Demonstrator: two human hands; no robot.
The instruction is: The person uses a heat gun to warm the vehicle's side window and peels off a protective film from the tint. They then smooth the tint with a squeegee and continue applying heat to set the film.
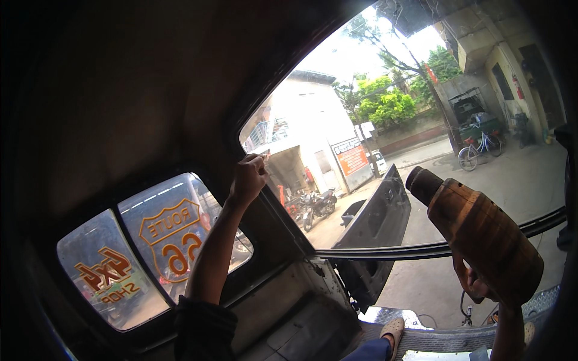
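Observation:
In my right hand is a heat gun with a worn orange-brown barrel and a dark nozzle. Its nozzle points up and left, toward the large vehicle window, and the fingers wrap around the handle below. My left arm reaches up to the left edge of that window. There my left hand is closed, thumb and fingers pinched together beside the dark frame. Whatever lies between those fingertips is too small to make out.
A smaller side window with orange decals is at the left. Beyond the large window stand an open black door panel, a motorcycle and a bicycle. A foot in a beige clog rests on the ridged sill.

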